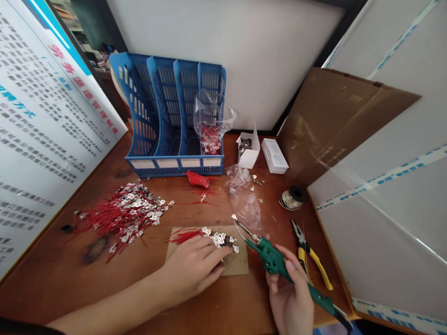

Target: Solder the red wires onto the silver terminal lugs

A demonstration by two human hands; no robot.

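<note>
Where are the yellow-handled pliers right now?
In the head view, the yellow-handled pliers lie on the desk at right, beside the right hand, below the wire spool.

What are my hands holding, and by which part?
The right hand grips the green tool by its handle. The left hand rests on the red-wired terminals, by their metal ends; a firm hold cannot be told.

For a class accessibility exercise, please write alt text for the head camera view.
The person's left hand rests on a bunch of red-wired metal terminals on a cardboard sheet, while the right hand holds green-handled pliers beside them. A larger heap of terminals lies on the wooden desk, in front of a blue file rack.
</note>
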